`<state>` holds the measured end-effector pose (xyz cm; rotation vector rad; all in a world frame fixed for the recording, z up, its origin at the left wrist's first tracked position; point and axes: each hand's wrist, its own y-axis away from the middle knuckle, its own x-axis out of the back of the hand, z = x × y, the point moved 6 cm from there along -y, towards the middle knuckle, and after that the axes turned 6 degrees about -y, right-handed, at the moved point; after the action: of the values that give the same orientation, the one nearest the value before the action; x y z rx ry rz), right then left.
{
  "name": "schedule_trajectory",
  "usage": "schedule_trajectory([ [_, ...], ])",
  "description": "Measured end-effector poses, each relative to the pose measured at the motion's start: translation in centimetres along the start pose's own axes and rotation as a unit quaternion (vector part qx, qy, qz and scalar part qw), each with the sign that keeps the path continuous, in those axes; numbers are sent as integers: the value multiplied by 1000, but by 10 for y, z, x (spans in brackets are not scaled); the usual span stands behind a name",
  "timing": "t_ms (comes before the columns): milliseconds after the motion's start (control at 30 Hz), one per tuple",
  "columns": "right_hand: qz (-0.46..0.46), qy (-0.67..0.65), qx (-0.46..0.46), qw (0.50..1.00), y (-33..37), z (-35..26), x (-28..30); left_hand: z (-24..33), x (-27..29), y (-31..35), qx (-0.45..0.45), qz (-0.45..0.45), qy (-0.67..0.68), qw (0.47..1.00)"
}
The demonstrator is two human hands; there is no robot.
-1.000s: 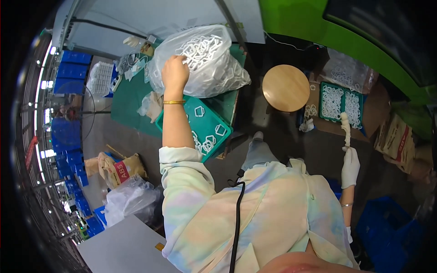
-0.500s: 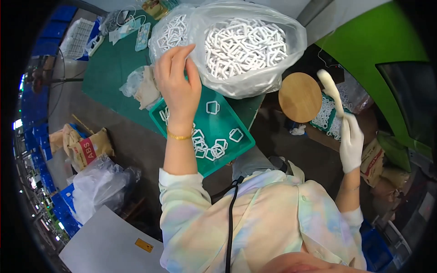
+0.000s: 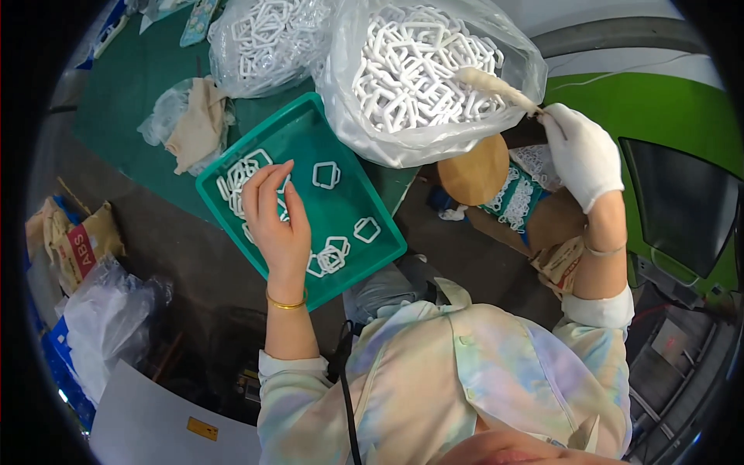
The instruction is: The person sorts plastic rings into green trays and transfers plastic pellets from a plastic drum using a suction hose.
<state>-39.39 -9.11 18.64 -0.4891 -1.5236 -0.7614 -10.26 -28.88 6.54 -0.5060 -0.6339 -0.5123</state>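
My bare left hand, a gold bracelet at its wrist, hovers over a green tray with fingers loosely stretched and apart, nothing seen in them. White plastic frame-shaped pieces lie scattered in the tray, some behind that hand. In a white glove, my right hand pinches one end of a long cream, soft-looking thing; its exact kind cannot be made out. Its free end points left over a clear plastic bag heaped with white rings of the same frame shape.
Another bag of white rings stands at the far left of the green table, near a beige cloth. A round wooden stool top is on the right, beside a crate of white pieces. A green machine rises at the right.
My right hand has swung up and toward the large bag with the cream thing, which now points left. My left hand has come down from near the bags to over the tray. The view has shifted.
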Motion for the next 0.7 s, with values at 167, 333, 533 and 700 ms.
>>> schedule_trajectory([
  [167, 63, -52, 7, 997, -10, -7, 13, 1, -6, -2, 1, -1, 21, 1000],
  [333, 68, -13, 32, 997, -29, -13, 4, 3, -2, -1, -2, -2, 35, 999],
  [533, 72, -177, -36, 981, -60, -13, -20, 19, 0, -8, -12, 19, 53, 998],
  [700, -9, -124, -106, 987, -89, -33, -47, 50, -5, -19, -52, 28, 125, 990],
])
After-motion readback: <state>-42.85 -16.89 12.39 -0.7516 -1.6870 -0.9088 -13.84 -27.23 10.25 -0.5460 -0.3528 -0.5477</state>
